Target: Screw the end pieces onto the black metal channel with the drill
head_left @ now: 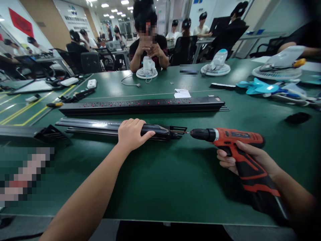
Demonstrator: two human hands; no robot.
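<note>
My left hand (131, 134) is closed over a long black metal rail (100, 126) that lies across the green table (160, 180), gripping it near its right end. My right hand (247, 157) is wrapped round the handle of an orange and black cordless drill (233, 140). The drill lies level and points left, its bit tip touching the bracket at the rail's right end (178, 131).
A long black power strip (142, 105) lies parallel behind the rail. Small white desk fans (147, 68) (216, 65), blue fan blades (258, 87), paper slips (182, 93) and a black part (298, 117) sit further back. A person sits opposite; others work at desks behind.
</note>
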